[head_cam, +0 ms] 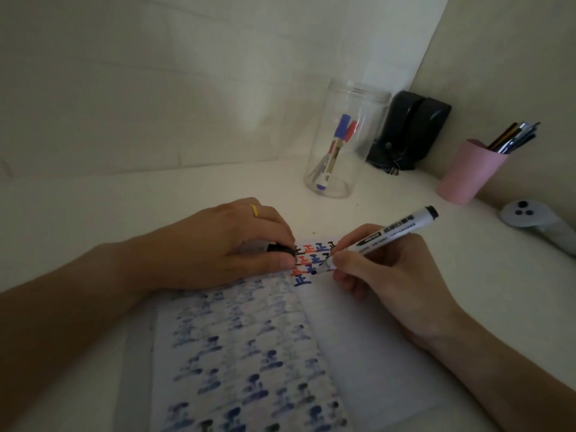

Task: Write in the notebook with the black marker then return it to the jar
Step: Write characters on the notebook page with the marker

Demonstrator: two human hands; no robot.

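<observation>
An open notebook [367, 332] lies on the white desk, its left page covered with bled-through blue marks and its right page carrying red, blue and black characters along the top. My right hand [383, 275] grips the black marker [396, 233], tip down on the right page. My left hand [230, 244] presses on the notebook's top edge and holds the marker's black cap [282, 249] between fingers and thumb. A clear plastic jar [343, 141] stands behind the notebook with a blue marker [336, 145] and a red marker [351, 130] inside.
A black stapler-like object [411, 132] leans in the back corner. A pink cup [470, 171] with several pencils stands to the right of the jar. A grey controller [530, 218] lies at the right edge. Walls close in behind and on the right.
</observation>
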